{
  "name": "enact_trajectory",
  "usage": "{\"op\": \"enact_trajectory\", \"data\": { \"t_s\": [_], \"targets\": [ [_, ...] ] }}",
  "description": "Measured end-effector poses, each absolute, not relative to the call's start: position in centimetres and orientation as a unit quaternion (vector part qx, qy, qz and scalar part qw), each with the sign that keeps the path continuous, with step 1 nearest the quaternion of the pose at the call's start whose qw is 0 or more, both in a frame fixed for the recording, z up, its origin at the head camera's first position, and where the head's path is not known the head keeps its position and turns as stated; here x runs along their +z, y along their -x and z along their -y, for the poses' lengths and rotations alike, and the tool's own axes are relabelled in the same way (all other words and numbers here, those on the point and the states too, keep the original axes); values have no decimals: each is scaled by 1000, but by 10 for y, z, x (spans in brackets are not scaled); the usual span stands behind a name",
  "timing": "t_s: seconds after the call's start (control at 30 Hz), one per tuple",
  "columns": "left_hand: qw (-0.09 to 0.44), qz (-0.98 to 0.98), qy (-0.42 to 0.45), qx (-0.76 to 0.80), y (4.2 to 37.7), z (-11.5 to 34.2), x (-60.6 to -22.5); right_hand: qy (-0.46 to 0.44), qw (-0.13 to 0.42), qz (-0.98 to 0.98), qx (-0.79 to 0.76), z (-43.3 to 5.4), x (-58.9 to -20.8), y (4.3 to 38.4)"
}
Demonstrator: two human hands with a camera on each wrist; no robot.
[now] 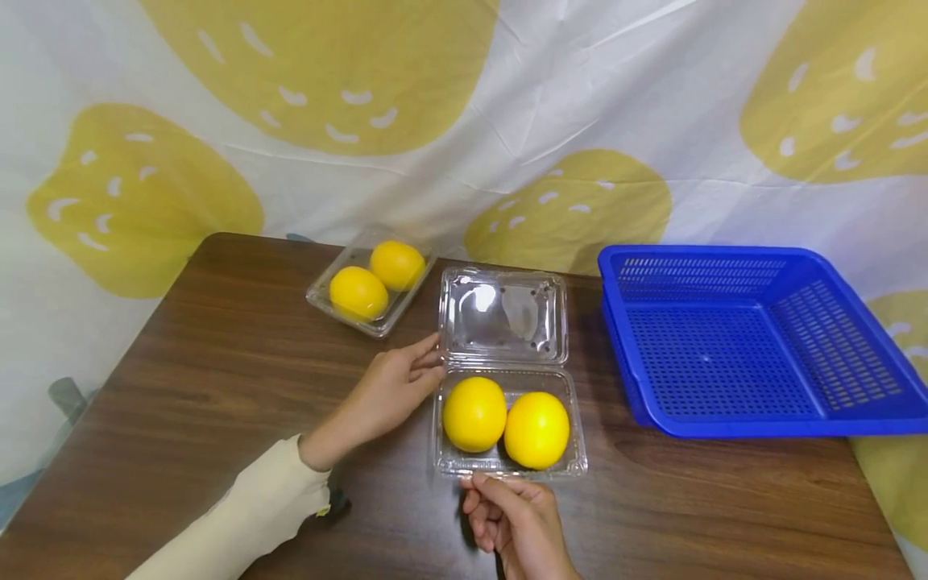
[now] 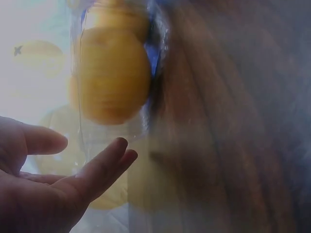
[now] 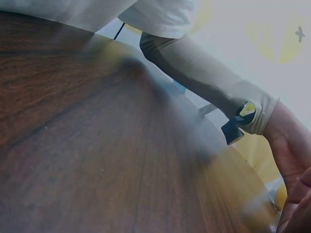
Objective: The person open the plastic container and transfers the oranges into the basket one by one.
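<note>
A clear plastic clamshell box (image 1: 511, 374) lies open on the table, its lid (image 1: 503, 318) folded back away from the person. Two round yellow fruits (image 1: 474, 414) sit side by side in its base. My left hand (image 1: 380, 395) is at the box's left side, fingers extended and fingertips at the edge near the hinge. In the left wrist view, its spread thumb and fingers lie beside the box and a fruit (image 2: 114, 77). The right hand (image 1: 518, 519) pinches the front rim between thumb and forefinger, its other fingers curled below.
Another clear clamshell box (image 1: 380, 325) with two yellow fruits (image 1: 358, 292) stands at the back left. A blue plastic basket (image 1: 725, 362) with slotted sides is on the right. The brown wooden table (image 1: 239, 387) ends at a hanging cloth (image 1: 406, 185) with yellow fruit prints.
</note>
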State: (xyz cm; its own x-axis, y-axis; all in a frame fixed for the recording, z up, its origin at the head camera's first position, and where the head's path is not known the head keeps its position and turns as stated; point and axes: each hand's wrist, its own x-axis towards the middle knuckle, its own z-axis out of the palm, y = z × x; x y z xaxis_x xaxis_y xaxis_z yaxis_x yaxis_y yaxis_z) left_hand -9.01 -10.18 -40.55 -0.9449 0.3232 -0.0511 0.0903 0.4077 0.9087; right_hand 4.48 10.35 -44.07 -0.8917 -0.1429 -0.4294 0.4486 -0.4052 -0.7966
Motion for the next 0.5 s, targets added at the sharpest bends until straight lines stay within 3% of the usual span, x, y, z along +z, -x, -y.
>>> {"op": "enact_trajectory", "data": {
  "t_s": [0.5],
  "targets": [
    [167,-738,-56,652,71,105,-417,-152,187,-511,-825,-98,-438,-39]
  ]
}}
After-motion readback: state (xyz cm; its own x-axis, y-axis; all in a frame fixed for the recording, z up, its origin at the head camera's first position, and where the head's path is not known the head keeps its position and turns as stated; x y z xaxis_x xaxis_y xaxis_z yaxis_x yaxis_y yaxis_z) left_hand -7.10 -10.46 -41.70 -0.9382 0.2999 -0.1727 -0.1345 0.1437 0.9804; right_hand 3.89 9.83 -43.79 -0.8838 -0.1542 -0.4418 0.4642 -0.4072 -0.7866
